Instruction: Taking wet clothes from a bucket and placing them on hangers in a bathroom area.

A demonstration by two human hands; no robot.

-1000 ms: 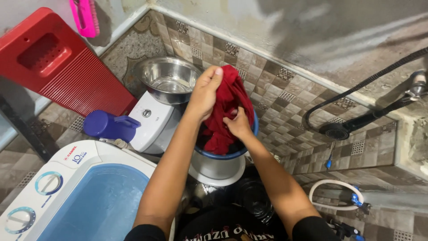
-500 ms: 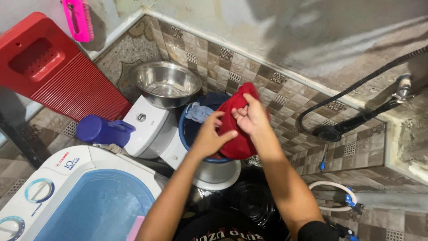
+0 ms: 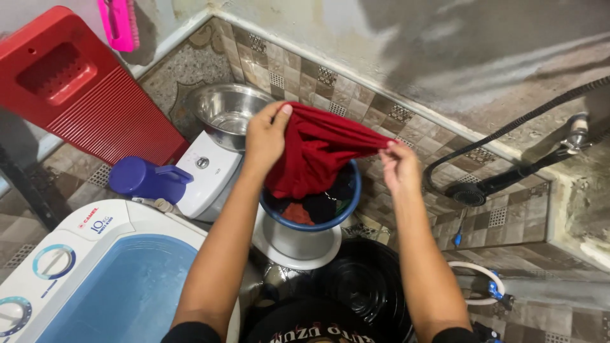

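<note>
At lower left we see the white washing machine with its blue lid, and at upper left the red washboard. At centre stands the blue-rimmed tub, dark laundry inside. Above it we find the red garment, stretched with its long axis running left to right. The left hand clamps its upper left edge; the right hand pinches its right end, both equally near.

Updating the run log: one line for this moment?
left hand: grips red cloth | right hand: pinches cloth edge | cloth: over blue bucket
</note>
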